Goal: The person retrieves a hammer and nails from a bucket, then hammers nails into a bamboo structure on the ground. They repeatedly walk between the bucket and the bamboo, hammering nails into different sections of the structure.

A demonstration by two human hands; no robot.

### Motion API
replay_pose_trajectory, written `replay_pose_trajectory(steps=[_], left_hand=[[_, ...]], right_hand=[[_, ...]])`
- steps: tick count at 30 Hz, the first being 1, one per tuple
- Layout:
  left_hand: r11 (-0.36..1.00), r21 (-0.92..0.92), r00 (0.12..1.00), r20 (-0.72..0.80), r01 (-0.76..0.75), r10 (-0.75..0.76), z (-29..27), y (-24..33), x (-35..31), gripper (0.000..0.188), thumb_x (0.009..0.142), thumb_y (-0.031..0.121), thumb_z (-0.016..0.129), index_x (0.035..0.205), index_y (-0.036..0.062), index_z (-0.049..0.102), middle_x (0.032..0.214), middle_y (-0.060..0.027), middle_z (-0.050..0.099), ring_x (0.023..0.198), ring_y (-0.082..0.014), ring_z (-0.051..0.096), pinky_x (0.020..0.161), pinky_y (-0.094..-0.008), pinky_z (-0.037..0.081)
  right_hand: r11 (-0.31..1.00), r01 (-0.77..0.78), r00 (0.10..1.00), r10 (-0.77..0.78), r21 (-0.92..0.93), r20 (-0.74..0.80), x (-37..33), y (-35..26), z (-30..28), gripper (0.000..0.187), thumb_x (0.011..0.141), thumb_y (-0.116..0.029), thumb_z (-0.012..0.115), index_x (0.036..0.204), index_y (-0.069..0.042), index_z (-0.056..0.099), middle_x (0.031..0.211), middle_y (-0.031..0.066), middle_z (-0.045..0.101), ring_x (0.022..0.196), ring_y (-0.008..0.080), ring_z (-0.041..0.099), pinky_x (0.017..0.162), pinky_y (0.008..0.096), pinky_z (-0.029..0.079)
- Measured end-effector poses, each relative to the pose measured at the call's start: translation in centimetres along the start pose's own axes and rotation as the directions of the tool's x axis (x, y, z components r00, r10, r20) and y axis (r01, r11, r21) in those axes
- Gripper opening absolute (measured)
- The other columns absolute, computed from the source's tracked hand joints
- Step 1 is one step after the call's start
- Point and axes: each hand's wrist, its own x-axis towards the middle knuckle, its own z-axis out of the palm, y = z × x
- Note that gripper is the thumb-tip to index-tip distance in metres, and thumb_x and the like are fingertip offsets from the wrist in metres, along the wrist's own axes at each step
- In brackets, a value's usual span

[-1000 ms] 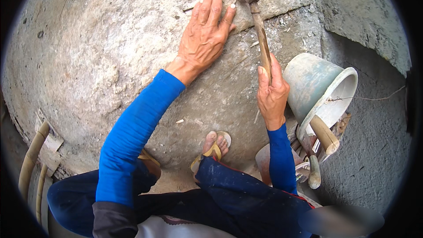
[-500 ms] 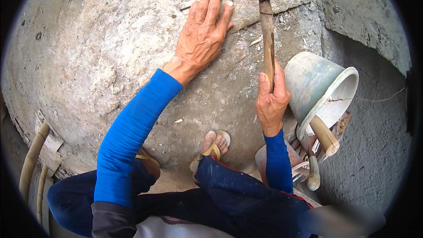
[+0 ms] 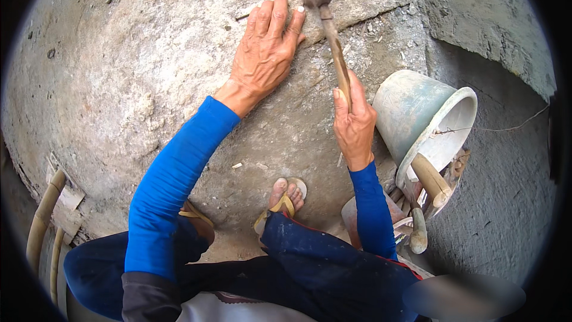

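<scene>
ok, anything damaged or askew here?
Yes. A crack runs across the concrete right of the hammer, with loose chips around it. The bucket lies tipped on its side beside the right hand.

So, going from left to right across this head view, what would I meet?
Bamboo poles → blue-sleeved left forearm → left hand flat on the rock → hammer → right hand gripping its handle → tipped pale green bucket.
</scene>
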Motion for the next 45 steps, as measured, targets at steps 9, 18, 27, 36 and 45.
replay_pose_trajectory(steps=[9, 18, 27, 36, 45], left_hand=[[1.000, 0.016, 1.000, 0.013, -0.007, 0.006, -0.4, 0.0, 0.1, 0.047, 0.098, 0.028, 0.070, 0.139, 0.0066, 0.060, 0.141, -0.0215, 0.049, 0.129, -0.0391, 0.051, 0.111, -0.0479, 0.045], [1.000, -0.009, 1.000, 0.008, 0.007, -0.007, -0.2, -0.4, -0.2, 0.045, 0.099, 0.028, 0.069, 0.138, 0.0070, 0.061, 0.142, -0.0212, 0.048, 0.130, -0.0393, 0.050, 0.110, -0.0479, 0.046], [0.990, -0.131, 0.998, -0.031, 0.054, -0.059, -0.9, -0.2, 0.0, 0.039, 0.098, 0.021, 0.068, 0.135, 0.0074, 0.063, 0.138, -0.0203, 0.053, 0.127, -0.0374, 0.054, 0.110, -0.0454, 0.046], [0.996, -0.049, 0.993, 0.095, 0.071, -0.066, -4.0, -3.9, 1.5, 0.007, 0.088, 0.001, 0.065, 0.094, 0.0022, 0.062, 0.101, -0.0138, 0.060, 0.094, -0.0324, 0.058, 0.082, -0.0438, 0.048], [0.985, -0.162, 0.932, 0.362, 0.063, -0.001, -5.0, -6.9, 4.2, 0.016, 0.088, -0.008, 0.051, 0.101, 0.0003, 0.049, 0.094, -0.0221, 0.060, 0.088, -0.0402, 0.061, 0.079, -0.0498, 0.049]], right_hand=[[0.999, 0.028, 1.000, -0.028, -0.015, 0.011, 0.1, -1.7, 0.2, 0.040, 0.102, -0.009, 0.063, 0.141, -0.002, 0.057, 0.106, 0.0229, 0.074, 0.095, 0.0314, 0.077, 0.078, 0.0395, 0.059], [0.998, -0.022, 0.997, 0.026, 0.051, -0.077, 0.5, -4.8, -1.7, 0.039, 0.102, -0.008, 0.063, 0.140, -0.002, 0.057, 0.105, 0.0247, 0.074, 0.089, 0.0333, 0.077, 0.072, 0.0409, 0.058], [0.999, -0.040, 0.999, 0.040, 0.016, 0.002, -0.5, -2.3, -0.3, 0.035, 0.105, -0.016, 0.059, 0.138, -0.002, 0.056, 0.090, 0.0204, 0.071, 0.076, 0.0308, 0.074, 0.065, 0.0414, 0.055], [0.946, -0.248, 0.967, 0.255, 0.206, -0.007, -0.7, -1.6, -0.8, 0.026, 0.107, -0.021, 0.059, 0.125, -0.002, 0.060, 0.076, 0.0095, 0.061, 0.065, 0.0152, 0.057, 0.059, 0.0357, 0.047], [0.894, -0.287, 0.952, 0.308, 0.345, -0.005, -2.4, -1.9, -1.6, 0.025, 0.108, -0.021, 0.057, 0.122, -0.001, 0.060, 0.074, 0.0054, 0.057, 0.065, 0.0117, 0.052, 0.058, 0.0339, 0.044]])
